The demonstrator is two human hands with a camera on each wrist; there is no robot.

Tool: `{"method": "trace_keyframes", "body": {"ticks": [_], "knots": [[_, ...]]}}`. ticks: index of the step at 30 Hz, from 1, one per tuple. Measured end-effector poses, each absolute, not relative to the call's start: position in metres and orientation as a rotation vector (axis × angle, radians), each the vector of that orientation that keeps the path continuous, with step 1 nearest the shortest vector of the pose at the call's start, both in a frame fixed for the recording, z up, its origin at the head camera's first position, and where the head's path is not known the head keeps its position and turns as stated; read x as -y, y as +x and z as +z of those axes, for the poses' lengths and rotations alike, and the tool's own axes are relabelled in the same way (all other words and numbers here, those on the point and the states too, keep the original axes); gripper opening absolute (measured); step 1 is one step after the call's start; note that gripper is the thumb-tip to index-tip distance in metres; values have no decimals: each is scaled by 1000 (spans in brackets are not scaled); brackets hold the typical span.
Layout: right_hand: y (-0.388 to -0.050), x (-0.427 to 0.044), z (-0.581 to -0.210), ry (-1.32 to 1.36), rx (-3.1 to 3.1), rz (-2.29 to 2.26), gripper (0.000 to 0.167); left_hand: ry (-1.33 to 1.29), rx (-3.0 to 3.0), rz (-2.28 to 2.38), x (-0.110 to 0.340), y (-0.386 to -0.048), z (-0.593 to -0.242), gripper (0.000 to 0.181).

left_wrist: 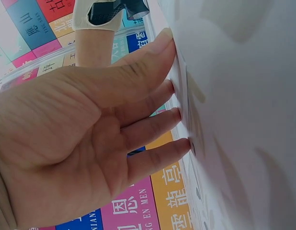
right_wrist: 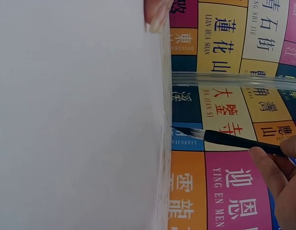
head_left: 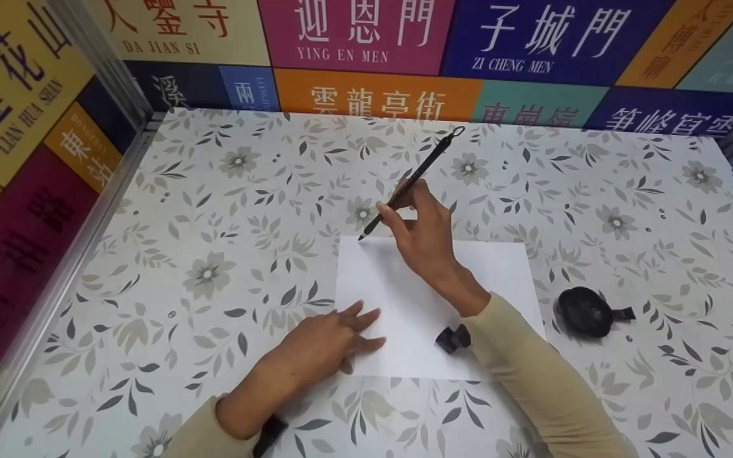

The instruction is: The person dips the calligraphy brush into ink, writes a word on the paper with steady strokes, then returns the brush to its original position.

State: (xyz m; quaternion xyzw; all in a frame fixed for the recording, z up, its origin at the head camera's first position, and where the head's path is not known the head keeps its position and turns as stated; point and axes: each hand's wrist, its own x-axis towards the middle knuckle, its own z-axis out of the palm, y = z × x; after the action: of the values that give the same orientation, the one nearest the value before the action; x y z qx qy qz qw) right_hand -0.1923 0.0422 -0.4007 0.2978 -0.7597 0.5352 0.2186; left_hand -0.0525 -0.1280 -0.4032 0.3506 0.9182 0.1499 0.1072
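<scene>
Grey-and-white floral tabletop [head_left: 169,267]: the right hand [head_left: 427,238] pinches a slim black ink brush [head_left: 429,161], tip at the upper-left corner of a white paper sheet [head_left: 404,324]; the left hand [head_left: 322,343], fingers spread, touches the sheet's left side. Apparent step: positioning the brush; next calls for light contact.

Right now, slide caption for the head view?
Right hand holds a brush, tip near upper-left corner of the paper; left hand touches it.

Left hand [head_left: 327,340] spread, right hand [head_left: 427,235] pinching
</scene>
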Motion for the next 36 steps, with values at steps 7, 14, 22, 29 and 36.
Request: {"method": "trace_keyframes", "body": {"ticks": [7, 14, 22, 29, 36], "knots": [[-191, -42, -399, 831, 2113, 1496, 25, 1019, -2706, 431, 128, -53, -402, 57], [-193, -42, -401, 869, 2126, 1474, 25, 1028, -2711, 434, 128, -53, -403, 55], [-191, -41, -401, 872, 2166, 1429, 25, 1043, -2711, 431, 129, -52, -403, 56], [-191, -42, -403, 890, 2182, 1404, 24, 1028, -2692, 434, 128, -52, -403, 57], [-191, -42, -404, 945, 2192, 1396, 24, 1020, -2676, 426, 127, -53, -403, 58]]}}
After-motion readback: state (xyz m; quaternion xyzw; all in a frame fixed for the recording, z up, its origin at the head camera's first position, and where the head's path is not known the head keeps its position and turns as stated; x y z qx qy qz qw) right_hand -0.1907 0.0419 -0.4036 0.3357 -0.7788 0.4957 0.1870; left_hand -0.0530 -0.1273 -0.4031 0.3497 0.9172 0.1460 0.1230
